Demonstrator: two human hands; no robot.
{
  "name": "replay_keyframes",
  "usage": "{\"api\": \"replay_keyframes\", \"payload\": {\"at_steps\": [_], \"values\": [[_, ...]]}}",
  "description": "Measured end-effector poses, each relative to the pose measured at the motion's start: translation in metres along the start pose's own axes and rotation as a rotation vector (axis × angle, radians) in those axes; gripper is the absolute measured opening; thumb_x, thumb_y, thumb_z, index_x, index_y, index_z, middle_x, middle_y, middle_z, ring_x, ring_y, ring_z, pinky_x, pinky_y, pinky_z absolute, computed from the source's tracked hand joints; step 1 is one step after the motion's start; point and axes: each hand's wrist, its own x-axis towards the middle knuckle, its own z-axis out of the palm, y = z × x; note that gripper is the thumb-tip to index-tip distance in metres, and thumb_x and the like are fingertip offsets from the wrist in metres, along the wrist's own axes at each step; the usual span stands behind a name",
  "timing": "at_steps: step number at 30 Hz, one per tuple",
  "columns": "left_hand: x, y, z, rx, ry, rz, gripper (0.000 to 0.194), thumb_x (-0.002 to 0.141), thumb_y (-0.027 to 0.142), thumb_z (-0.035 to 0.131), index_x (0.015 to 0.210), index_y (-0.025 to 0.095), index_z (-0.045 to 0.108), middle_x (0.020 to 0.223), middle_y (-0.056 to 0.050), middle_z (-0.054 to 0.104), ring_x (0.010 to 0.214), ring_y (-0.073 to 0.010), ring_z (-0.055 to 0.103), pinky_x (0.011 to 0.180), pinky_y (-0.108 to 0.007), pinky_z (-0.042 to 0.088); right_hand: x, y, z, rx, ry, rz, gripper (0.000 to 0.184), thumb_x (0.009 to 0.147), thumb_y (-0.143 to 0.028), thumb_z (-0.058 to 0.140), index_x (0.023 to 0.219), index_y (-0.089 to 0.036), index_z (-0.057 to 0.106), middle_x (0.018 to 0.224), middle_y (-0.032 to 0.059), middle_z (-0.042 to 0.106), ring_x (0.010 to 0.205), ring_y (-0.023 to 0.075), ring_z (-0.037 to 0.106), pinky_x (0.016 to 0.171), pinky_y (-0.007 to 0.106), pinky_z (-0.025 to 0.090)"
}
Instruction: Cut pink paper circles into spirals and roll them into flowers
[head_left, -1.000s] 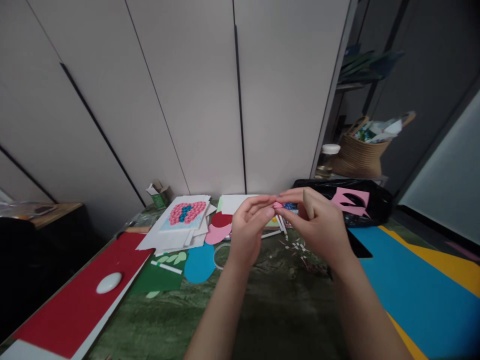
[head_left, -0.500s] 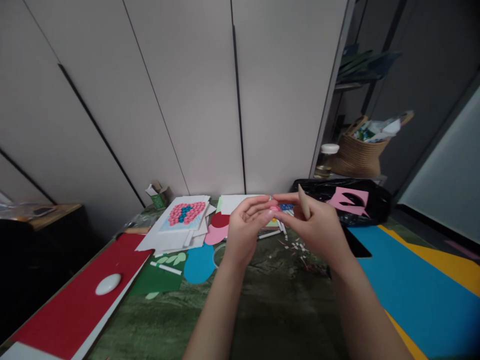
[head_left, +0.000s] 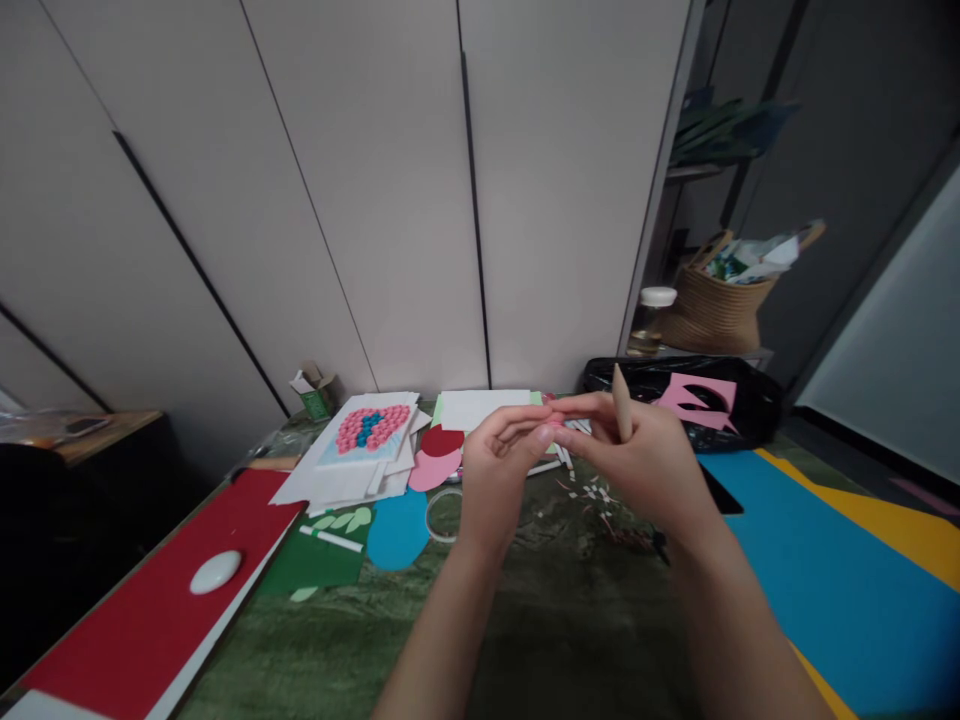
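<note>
Between my two hands, above the table, a small pink paper roll [head_left: 554,419] is pinched at the fingertips and mostly hidden by them. My left hand [head_left: 495,475] grips it from the left, thumb below and fingers curled above. From the other side, the thumb and index finger of my right hand [head_left: 654,455] press on it too. A pale pointed stick [head_left: 622,400], seemingly wooden, stands up out of my right hand, tucked at the base of the thumb. Behind on the left lies a picture [head_left: 369,430] of pink and blue paper rolls on white sheets.
A tape roll [head_left: 429,520], a blue paper shape [head_left: 397,532], green paper [head_left: 319,560] with a marker [head_left: 330,538], and red board [head_left: 150,600] are on the left. Paper scraps [head_left: 596,493] lie beneath my right hand. Blue board [head_left: 840,580] and a black bag [head_left: 757,400] are right.
Both hands have shifted slightly right, and the fingers have closed further over the pink roll, showing less of it. The stick has moved right with my right hand.
</note>
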Motion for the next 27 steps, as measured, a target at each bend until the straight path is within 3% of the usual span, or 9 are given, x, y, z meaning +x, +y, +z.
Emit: {"api": "replay_keyframes", "payload": {"at_steps": [8, 13, 16, 18, 20, 27], "values": [[-0.004, -0.001, 0.007, 0.021, 0.064, 0.052, 0.009, 0.076, 0.019, 0.063, 0.084, 0.019, 0.066, 0.087, -0.004, 0.069, 0.083, -0.0138, 0.063, 0.073, -0.025, 0.048, 0.001, 0.0, 0.004, 0.045, 0.035, -0.019, 0.017, 0.072, -0.027, 0.065, 0.087, -0.021, 0.07, 0.053, -0.0037, 0.053, 0.043, 0.0061, 0.031, 0.04, 0.023, 0.026], [-0.001, -0.004, 0.004, -0.097, 0.03, -0.024, 0.014, 0.075, 0.019, 0.064, 0.089, 0.018, 0.065, 0.09, -0.005, 0.068, 0.09, -0.0142, 0.062, 0.08, -0.025, 0.047, 0.003, 0.004, 0.005, 0.027, 0.066, 0.0, 0.023, 0.072, -0.032, 0.066, 0.09, -0.019, 0.07, 0.05, -0.0042, 0.052, 0.043, 0.0067, 0.032, 0.04, 0.023, 0.028], [0.002, -0.004, 0.002, -0.239, -0.012, -0.113, 0.018, 0.075, 0.017, 0.065, 0.092, 0.016, 0.063, 0.094, -0.006, 0.068, 0.093, -0.0135, 0.062, 0.086, -0.026, 0.045, 0.006, 0.008, 0.005, 0.056, 0.029, 0.034, 0.029, 0.073, -0.033, 0.064, 0.099, -0.02, 0.067, 0.066, 0.0, 0.065, 0.048, 0.0084, 0.044, 0.046, 0.024, 0.039], [0.003, -0.005, 0.002, -0.32, -0.023, -0.159, 0.018, 0.074, 0.016, 0.065, 0.092, 0.015, 0.063, 0.095, -0.006, 0.067, 0.094, -0.0126, 0.062, 0.09, -0.026, 0.044, 0.007, 0.009, 0.006, 0.107, -0.024, 0.019, 0.032, 0.076, -0.034, 0.061, 0.105, -0.02, 0.065, 0.087, 0.0049, 0.07, 0.064, 0.0127, 0.058, 0.058, 0.028, 0.048], [0.004, -0.005, 0.001, -0.369, -0.017, -0.187, 0.018, 0.074, 0.015, 0.066, 0.091, 0.015, 0.062, 0.093, -0.006, 0.067, 0.093, -0.0117, 0.062, 0.091, -0.026, 0.044, 0.008, 0.01, 0.007, 0.16, -0.074, 0.0, 0.034, 0.079, -0.035, 0.058, 0.109, -0.02, 0.064, 0.102, 0.0077, 0.069, 0.081, 0.0169, 0.063, 0.067, 0.031, 0.051], [0.005, -0.004, 0.002, -0.387, 0.048, -0.198, 0.02, 0.071, 0.014, 0.068, 0.09, 0.016, 0.062, 0.089, -0.004, 0.066, 0.085, -0.0108, 0.063, 0.09, -0.028, 0.045, 0.007, 0.01, 0.011, 0.224, -0.087, 0.004, 0.034, 0.084, -0.035, 0.05, 0.112, -0.019, 0.062, 0.096, 0.0088, 0.069, 0.085, 0.0192, 0.064, 0.071, 0.035, 0.052]]}}
